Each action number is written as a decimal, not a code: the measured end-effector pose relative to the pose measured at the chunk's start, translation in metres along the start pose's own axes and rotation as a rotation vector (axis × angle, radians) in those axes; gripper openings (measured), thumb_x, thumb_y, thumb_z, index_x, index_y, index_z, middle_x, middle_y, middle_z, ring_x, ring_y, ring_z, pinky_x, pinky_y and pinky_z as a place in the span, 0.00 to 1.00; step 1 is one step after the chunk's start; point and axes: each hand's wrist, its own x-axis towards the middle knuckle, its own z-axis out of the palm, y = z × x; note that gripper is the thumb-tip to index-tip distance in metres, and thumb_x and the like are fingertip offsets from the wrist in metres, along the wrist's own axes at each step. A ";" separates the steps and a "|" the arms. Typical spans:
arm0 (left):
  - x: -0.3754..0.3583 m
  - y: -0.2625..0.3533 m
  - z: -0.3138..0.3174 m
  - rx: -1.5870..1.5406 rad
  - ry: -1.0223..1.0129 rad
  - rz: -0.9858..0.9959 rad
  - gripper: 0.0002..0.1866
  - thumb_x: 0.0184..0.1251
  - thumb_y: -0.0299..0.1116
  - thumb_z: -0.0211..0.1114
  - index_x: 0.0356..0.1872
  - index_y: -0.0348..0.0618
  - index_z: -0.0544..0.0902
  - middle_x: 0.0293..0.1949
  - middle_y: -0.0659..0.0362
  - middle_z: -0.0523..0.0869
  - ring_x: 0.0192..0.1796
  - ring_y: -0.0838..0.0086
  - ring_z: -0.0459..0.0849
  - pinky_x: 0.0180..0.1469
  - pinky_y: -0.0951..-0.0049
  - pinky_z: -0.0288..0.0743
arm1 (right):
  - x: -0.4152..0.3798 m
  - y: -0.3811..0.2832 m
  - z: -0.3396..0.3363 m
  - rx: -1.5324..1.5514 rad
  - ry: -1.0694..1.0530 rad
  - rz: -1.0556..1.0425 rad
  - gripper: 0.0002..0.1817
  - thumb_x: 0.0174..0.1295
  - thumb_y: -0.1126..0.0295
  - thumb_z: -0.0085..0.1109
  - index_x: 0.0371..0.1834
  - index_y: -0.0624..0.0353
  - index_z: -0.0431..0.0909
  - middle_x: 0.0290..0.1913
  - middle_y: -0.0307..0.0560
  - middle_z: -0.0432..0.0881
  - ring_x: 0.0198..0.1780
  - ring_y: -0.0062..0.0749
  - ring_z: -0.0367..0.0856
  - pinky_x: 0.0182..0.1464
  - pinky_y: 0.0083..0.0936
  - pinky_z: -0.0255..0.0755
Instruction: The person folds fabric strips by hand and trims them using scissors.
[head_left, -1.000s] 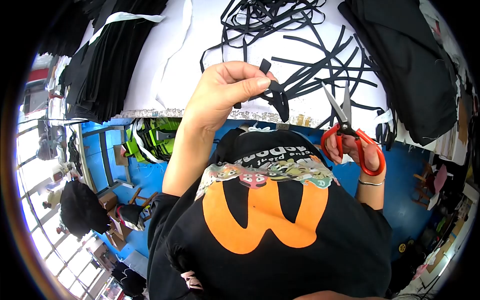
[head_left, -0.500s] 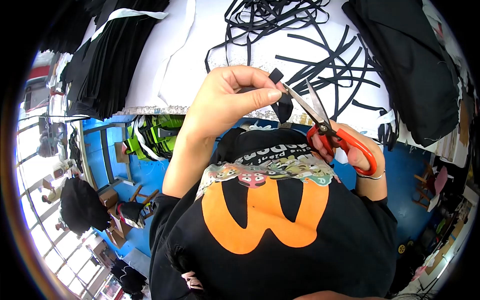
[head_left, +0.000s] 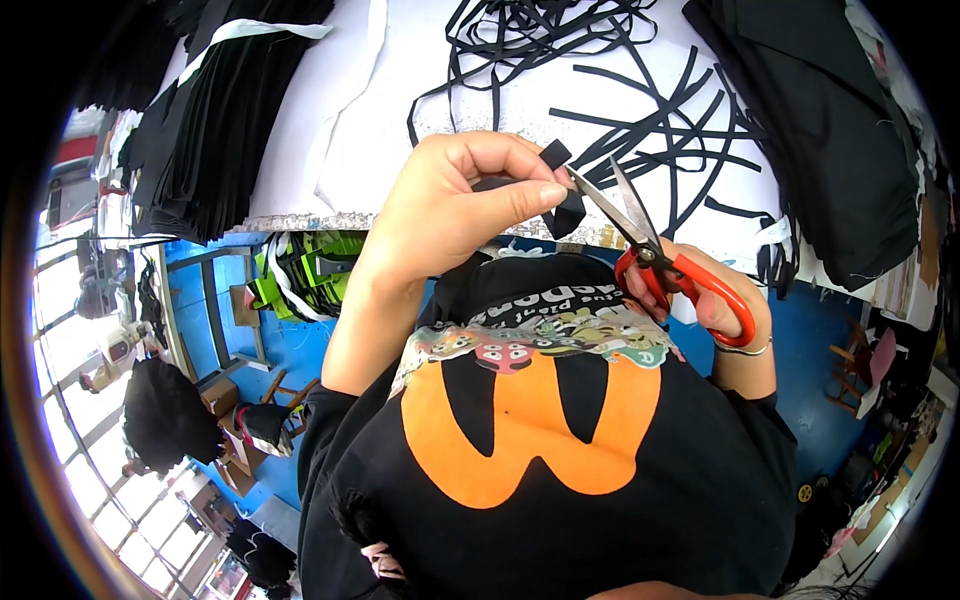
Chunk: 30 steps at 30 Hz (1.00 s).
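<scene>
Near the table's front edge, my left hand [head_left: 475, 195] pinches a folded black strap [head_left: 567, 214] between thumb and fingers, with a short end sticking up above them. My right hand [head_left: 715, 300] grips red-handled scissors [head_left: 648, 245], the fingers in the loops. The blades are apart and point up and left, one tip close beside the strap at my left fingertips. Behind the hands, cut black strips [head_left: 665, 125] lie crossed on the white table [head_left: 345, 150], and a tangle of long black strap [head_left: 520, 40] is farther back.
A stack of black fabric [head_left: 215, 130] lies at the table's left, crossed by a white strip. Folded black cloth [head_left: 820, 130] covers the right side. Green and black bundles [head_left: 315, 275] sit below the table edge. Wooden chairs and cartons stand on the blue floor.
The strap's lower loop has shifted slightly at my left fingertips. Both hands and the scissors have barely moved.
</scene>
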 end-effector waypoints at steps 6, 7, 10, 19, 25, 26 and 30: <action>0.001 -0.004 0.002 0.010 -0.017 0.007 0.06 0.59 0.25 0.68 0.34 0.32 0.83 0.35 0.59 0.86 0.35 0.85 0.80 0.36 0.86 0.74 | -0.002 0.001 0.002 0.011 0.059 -0.029 0.44 0.46 0.25 0.54 0.34 0.65 0.69 0.28 0.39 0.64 0.29 0.22 0.63 0.30 0.17 0.58; 0.001 -0.004 0.002 0.010 -0.017 0.007 0.06 0.59 0.25 0.68 0.34 0.32 0.83 0.35 0.59 0.86 0.35 0.85 0.80 0.36 0.86 0.74 | -0.002 0.000 0.002 0.013 0.048 -0.035 0.43 0.48 0.26 0.54 0.34 0.65 0.69 0.28 0.39 0.65 0.29 0.22 0.63 0.30 0.18 0.58; 0.001 -0.005 0.004 0.003 -0.018 0.001 0.05 0.59 0.24 0.68 0.33 0.32 0.83 0.35 0.59 0.86 0.36 0.84 0.81 0.38 0.84 0.75 | -0.001 0.000 0.003 0.019 0.045 -0.046 0.42 0.49 0.26 0.53 0.33 0.64 0.69 0.28 0.39 0.65 0.29 0.22 0.63 0.30 0.18 0.59; -0.003 -0.004 0.017 0.150 -0.064 0.102 0.03 0.57 0.20 0.68 0.30 0.32 0.82 0.35 0.58 0.84 0.35 0.82 0.80 0.39 0.83 0.73 | 0.002 0.014 0.013 0.053 0.124 -0.108 0.40 0.53 0.27 0.47 0.30 0.62 0.69 0.27 0.40 0.66 0.27 0.22 0.65 0.29 0.18 0.59; -0.004 -0.005 0.018 0.207 -0.040 0.032 0.02 0.58 0.20 0.66 0.31 0.32 0.82 0.34 0.60 0.84 0.34 0.85 0.78 0.38 0.85 0.72 | 0.010 0.016 0.016 -0.001 0.148 -0.165 0.39 0.54 0.27 0.47 0.27 0.60 0.69 0.23 0.37 0.68 0.21 0.18 0.65 0.24 0.14 0.58; -0.004 -0.006 0.017 0.202 -0.043 0.018 0.02 0.58 0.20 0.67 0.31 0.32 0.82 0.34 0.60 0.84 0.35 0.85 0.78 0.38 0.85 0.72 | 0.008 0.015 0.013 -0.032 0.135 -0.087 0.37 0.56 0.29 0.48 0.26 0.60 0.69 0.22 0.37 0.69 0.18 0.16 0.65 0.21 0.12 0.58; -0.002 -0.008 0.015 0.163 -0.046 0.007 0.03 0.57 0.21 0.67 0.30 0.31 0.82 0.33 0.60 0.84 0.35 0.83 0.79 0.39 0.84 0.72 | 0.005 0.018 0.008 0.004 0.260 -0.086 0.30 0.62 0.40 0.52 0.22 0.59 0.68 0.15 0.36 0.70 0.10 0.14 0.64 0.13 0.10 0.57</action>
